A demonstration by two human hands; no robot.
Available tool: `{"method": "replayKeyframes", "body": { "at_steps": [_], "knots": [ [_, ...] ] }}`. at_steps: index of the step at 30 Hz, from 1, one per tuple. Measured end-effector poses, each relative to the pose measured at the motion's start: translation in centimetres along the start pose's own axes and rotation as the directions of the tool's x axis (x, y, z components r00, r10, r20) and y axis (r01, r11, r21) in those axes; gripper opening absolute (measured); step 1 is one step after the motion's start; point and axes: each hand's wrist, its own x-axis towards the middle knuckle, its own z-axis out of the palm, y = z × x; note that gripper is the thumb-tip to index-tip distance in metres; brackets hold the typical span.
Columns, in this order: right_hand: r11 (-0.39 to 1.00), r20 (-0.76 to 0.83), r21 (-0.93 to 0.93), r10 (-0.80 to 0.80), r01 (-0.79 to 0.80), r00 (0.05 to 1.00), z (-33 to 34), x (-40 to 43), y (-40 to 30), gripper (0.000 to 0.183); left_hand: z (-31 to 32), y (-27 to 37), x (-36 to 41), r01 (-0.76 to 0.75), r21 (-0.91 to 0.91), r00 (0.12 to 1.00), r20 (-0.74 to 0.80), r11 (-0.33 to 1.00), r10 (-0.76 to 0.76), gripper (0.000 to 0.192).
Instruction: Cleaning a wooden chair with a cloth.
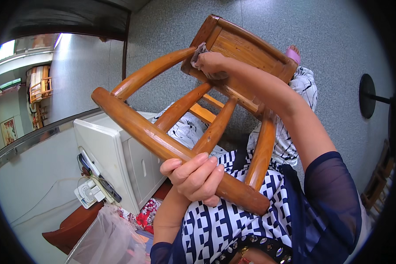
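A varnished wooden chair (247, 54) is tilted before me, its top rail (145, 132) nearest my body and its seat farther off. My left hand (198, 178) grips that rail from below, fingers wrapped over it. With my right hand (211, 63) I press a crumpled greyish cloth (199, 52) against the seat corner, where a curved back post (155, 71) meets it. Two slats (217, 125) and a second post (262, 148) run between rail and seat. My right forearm crosses over the seat and hides part of it.
To the left stands a white cabinet (102, 158) holding a power strip (90, 191) with cables. A large mirror (82, 72) leans or hangs beyond it. Sheer netting (109, 231) is at lower left. A round black stand base (368, 95) rests on the speckled floor (336, 49) at right.
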Motion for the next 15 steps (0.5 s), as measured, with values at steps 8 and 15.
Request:
{"method": "replayKeyframes", "body": {
  "at_steps": [8, 15],
  "knots": [
    [0.988, -0.051, 0.108, 0.113, -0.107, 0.992, -0.2, -0.4, -0.9, 0.025, 0.4, 0.0, 0.3, -0.036, 0.018, 0.998, -0.054, 0.999, 0.037, 0.045],
    [0.729, 0.089, 0.606, 0.334, -0.318, 0.938, -0.7, -3.0, 1.1, 0.024, -0.8, -1.1, 1.4, -0.06, -0.111, 0.996, 0.058, 0.992, 0.067, 0.045]
  ]
}}
